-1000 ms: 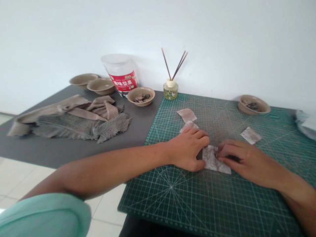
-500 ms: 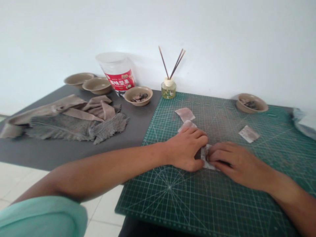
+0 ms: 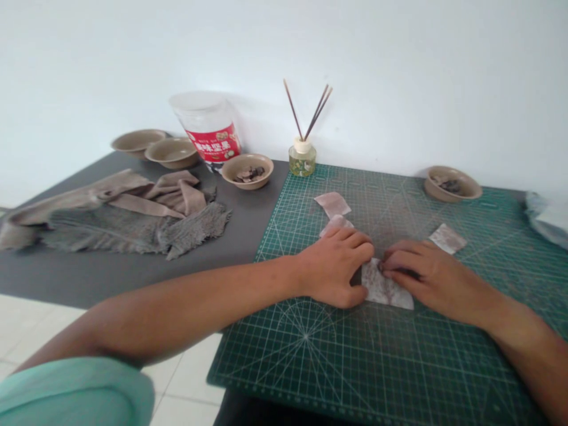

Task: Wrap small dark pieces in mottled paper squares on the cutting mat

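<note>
A white, brown-smudged square of thin tissue or cloth (image 3: 386, 290) lies flat on the green cutting mat (image 3: 355, 361). My left hand (image 3: 335, 266) rests at its left edge, thumb and fingers apart and pressing down. Over the upper right part of this square, my right hand (image 3: 421, 272) is closed in a pinch. A small dark piece (image 3: 381, 267) shows at its fingertips; its kind is too small to tell. Beyond my left hand lie another white square (image 3: 336, 223), partly covered by the fingers, and a pinkish one (image 3: 333, 205). A further stained square (image 3: 448, 238) is beyond my right hand.
Bowls with small flat pieces stand at the back, one left (image 3: 248, 180) and one right (image 3: 452, 192). A reed diffuser (image 3: 302, 160), a plastic tub (image 3: 213, 136), two more bowls (image 3: 173, 160) and crumpled cloths (image 3: 133, 219) are leftward. A plastic bag (image 3: 548, 219) lies far right.
My right hand has moved slightly up and right, uncovering more of the smudged square, and the dark piece now shows at its fingertips. My left hand has stayed in place.
</note>
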`<state>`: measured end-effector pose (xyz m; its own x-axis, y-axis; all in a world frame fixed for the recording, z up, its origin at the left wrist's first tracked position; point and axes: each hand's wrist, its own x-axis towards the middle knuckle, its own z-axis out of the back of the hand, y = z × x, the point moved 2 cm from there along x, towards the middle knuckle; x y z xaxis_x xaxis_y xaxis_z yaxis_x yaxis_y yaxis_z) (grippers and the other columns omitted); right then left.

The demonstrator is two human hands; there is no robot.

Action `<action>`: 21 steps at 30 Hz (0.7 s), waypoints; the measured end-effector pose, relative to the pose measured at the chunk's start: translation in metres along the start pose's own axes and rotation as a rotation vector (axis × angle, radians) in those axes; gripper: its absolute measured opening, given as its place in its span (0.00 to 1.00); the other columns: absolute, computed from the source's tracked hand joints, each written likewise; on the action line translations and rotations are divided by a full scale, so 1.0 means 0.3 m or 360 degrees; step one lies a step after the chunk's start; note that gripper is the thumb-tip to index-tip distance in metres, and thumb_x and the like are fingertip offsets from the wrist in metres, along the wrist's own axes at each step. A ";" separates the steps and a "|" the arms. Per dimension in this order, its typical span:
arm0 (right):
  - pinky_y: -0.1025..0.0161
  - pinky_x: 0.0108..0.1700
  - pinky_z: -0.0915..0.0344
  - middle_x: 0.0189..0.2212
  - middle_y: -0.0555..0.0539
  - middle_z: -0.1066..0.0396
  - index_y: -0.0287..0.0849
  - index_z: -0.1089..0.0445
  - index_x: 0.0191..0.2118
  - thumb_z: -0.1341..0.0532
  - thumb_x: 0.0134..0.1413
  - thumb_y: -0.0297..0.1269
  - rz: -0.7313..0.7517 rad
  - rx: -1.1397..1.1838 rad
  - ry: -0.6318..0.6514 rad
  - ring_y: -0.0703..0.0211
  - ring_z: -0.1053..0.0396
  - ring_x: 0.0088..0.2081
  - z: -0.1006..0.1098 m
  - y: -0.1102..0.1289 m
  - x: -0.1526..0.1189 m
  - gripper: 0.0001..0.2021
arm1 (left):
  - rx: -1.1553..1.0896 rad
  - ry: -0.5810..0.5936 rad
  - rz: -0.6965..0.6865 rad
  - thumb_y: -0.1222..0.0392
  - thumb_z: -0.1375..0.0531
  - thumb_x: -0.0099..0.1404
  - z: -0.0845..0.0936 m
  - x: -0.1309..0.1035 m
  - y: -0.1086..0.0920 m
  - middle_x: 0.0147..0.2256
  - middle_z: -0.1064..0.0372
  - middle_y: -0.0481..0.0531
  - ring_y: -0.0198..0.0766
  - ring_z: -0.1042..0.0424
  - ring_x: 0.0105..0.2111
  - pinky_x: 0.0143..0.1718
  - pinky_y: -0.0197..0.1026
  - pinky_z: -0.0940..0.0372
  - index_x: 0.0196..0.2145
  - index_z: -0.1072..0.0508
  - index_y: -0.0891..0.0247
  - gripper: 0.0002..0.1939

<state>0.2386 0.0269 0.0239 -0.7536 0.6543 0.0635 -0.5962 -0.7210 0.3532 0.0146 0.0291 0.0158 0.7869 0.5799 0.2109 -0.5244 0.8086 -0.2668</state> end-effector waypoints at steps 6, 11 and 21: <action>0.52 0.48 0.36 0.42 0.49 0.24 0.49 0.26 0.39 0.42 0.69 0.37 0.0120 0.0147 0.0268 0.54 0.27 0.44 0.000 0.014 -0.016 0.08 | -0.0026 0.0005 -0.0007 0.48 0.38 0.59 -0.001 0.000 0.000 0.56 0.32 0.63 0.54 0.35 0.54 0.59 0.55 0.41 0.45 0.31 0.64 0.21; 0.49 0.48 0.36 0.43 0.45 0.23 0.47 0.25 0.41 0.42 0.69 0.35 -0.0017 -0.0025 -0.0016 0.49 0.27 0.45 -0.005 0.006 0.016 0.08 | -0.0047 0.0000 0.0001 0.50 0.39 0.59 0.001 0.000 0.000 0.56 0.33 0.62 0.55 0.35 0.54 0.60 0.56 0.42 0.45 0.31 0.63 0.19; 0.51 0.48 0.34 0.43 0.46 0.23 0.47 0.25 0.42 0.42 0.68 0.35 0.0051 0.0038 0.0018 0.51 0.26 0.45 -0.001 0.003 0.009 0.08 | -0.0044 0.0019 -0.0002 0.49 0.39 0.60 0.000 0.001 0.000 0.56 0.33 0.63 0.55 0.35 0.55 0.60 0.56 0.42 0.45 0.32 0.64 0.20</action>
<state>0.2360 0.0280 0.0240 -0.7755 0.6281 0.0646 -0.5649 -0.7359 0.3733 0.0149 0.0293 0.0157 0.7916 0.5774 0.1999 -0.5143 0.8062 -0.2923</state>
